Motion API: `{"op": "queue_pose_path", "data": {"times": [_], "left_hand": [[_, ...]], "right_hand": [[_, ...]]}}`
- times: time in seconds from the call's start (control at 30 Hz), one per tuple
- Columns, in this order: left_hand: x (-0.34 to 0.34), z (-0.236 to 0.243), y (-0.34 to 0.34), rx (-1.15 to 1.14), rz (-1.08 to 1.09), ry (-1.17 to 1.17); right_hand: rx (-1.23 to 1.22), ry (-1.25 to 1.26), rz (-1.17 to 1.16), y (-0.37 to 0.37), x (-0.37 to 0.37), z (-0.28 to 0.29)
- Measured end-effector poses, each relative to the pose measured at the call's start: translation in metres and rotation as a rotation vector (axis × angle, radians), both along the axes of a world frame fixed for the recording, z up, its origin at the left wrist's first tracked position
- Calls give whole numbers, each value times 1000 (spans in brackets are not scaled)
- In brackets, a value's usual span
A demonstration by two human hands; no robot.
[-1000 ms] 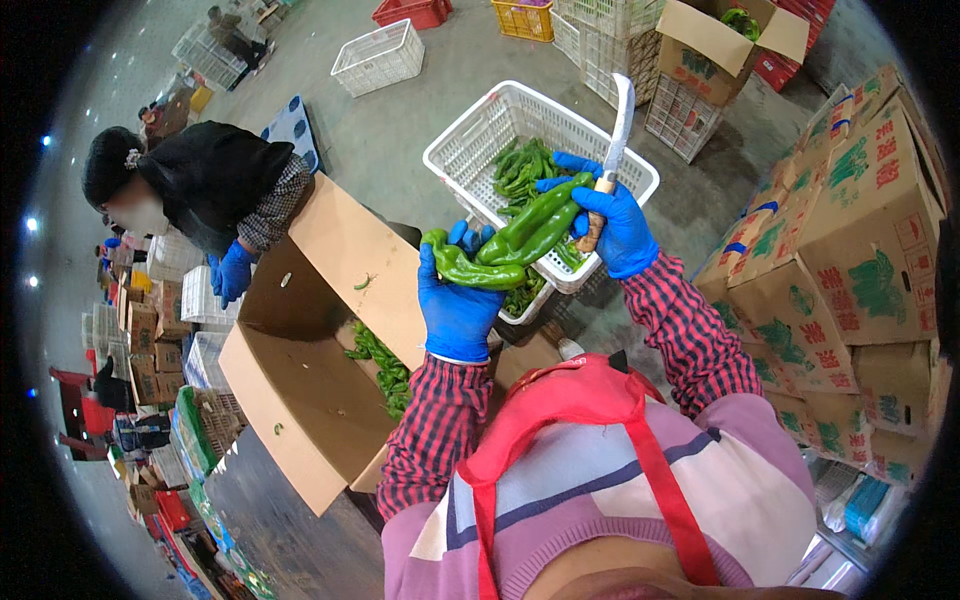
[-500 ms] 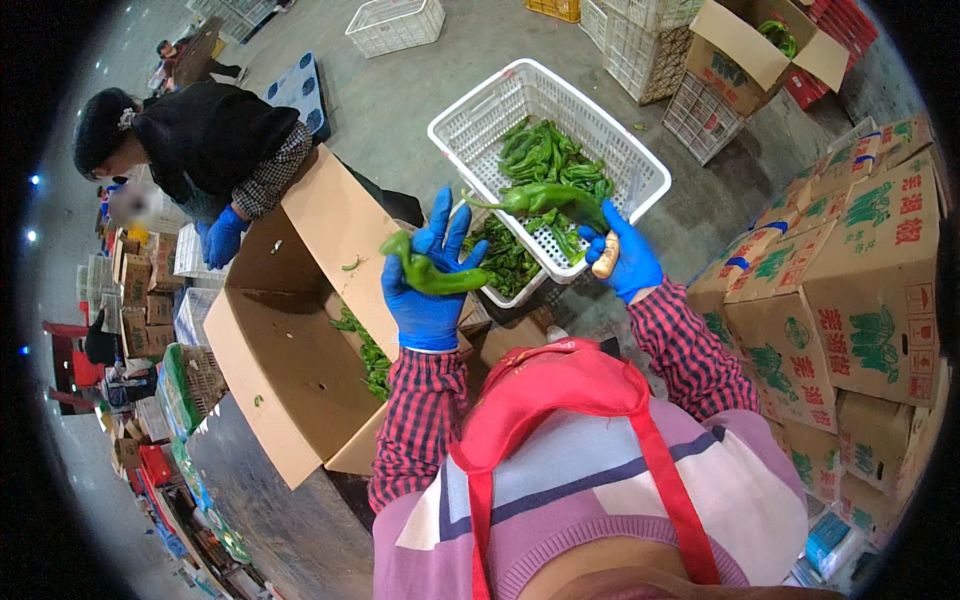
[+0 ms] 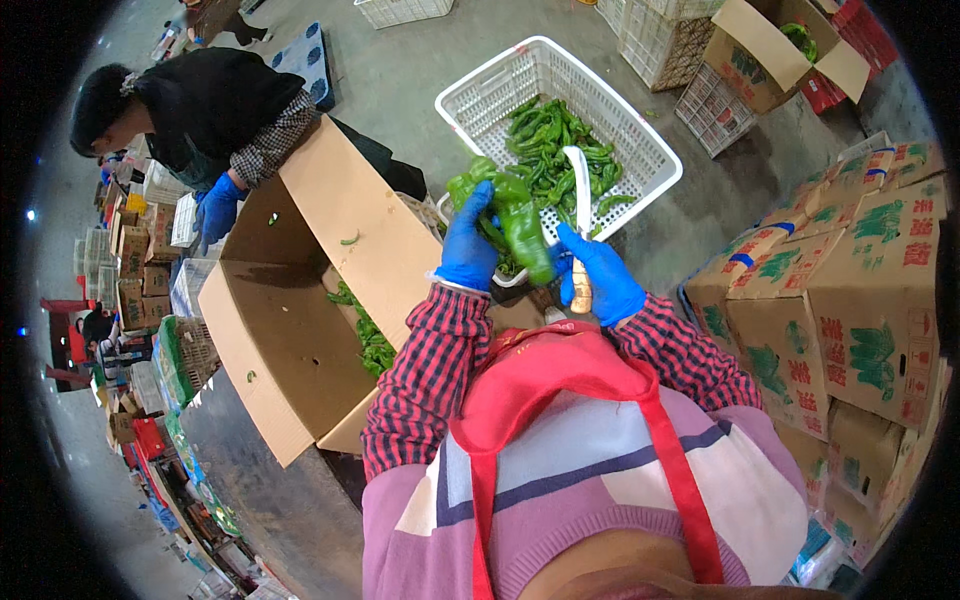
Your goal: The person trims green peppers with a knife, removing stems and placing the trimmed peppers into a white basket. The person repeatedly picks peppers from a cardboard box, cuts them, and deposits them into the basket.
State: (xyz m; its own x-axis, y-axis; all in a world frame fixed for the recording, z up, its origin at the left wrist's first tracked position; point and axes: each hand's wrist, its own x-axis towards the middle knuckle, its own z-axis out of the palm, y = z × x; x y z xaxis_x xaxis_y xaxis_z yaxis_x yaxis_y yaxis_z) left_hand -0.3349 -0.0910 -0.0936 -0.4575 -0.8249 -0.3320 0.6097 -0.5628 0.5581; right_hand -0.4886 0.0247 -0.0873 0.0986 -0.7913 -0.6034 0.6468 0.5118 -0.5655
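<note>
My left hand (image 3: 468,245), in a blue glove, is closed around a large green pepper (image 3: 522,225). Motion smears the pepper, and I cannot tell whether a second one lies with it. In my gloved right hand (image 3: 606,278) is a knife (image 3: 582,195) with a pale, narrow blade curved at the tip and a tan handle, its blade pointing away from me. Beyond my hands stands a white plastic crate (image 3: 660,170) with several green peppers (image 3: 560,150) inside. A second white crate, partly covered by my left hand and the pepper, sits nearer.
An open cardboard box (image 3: 265,350) with green peppers (image 3: 372,345) stands to my left. Beside it a co-worker in blue gloves (image 3: 218,210) leans over. Printed cartons (image 3: 870,290) are stacked at right. Another open carton (image 3: 760,50) rests on a crate at the far right.
My left hand has turned from palm up and moved right with a pepper. The knife's blade has come into sight in my right hand, which moved slightly left and nearer.
</note>
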Motion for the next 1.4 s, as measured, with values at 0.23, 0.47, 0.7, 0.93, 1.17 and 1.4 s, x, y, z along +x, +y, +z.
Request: {"op": "queue_pose_path", "data": {"times": [0.23,0.47,0.7,0.93,1.17,1.4], "left_hand": [[-9,-21,4,265,-182,142],[-9,-11,14,260,-160,-73],[-15,-16,22,92,19,-317],[-12,4,30,-25,-55,-317],[-12,-9,35,75,-165,-245],[-12,-36,38,269,-282,0]], "right_hand": [[-94,32,-35,-5,2,13],[-25,-35,-6,-8,2,11],[-6,-309,-64,-11,5,8],[-152,-923,-16,-6,-5,-29],[-66,-702,-131,-2,-3,-23],[-92,-540,-65,4,-6,-17]]}}
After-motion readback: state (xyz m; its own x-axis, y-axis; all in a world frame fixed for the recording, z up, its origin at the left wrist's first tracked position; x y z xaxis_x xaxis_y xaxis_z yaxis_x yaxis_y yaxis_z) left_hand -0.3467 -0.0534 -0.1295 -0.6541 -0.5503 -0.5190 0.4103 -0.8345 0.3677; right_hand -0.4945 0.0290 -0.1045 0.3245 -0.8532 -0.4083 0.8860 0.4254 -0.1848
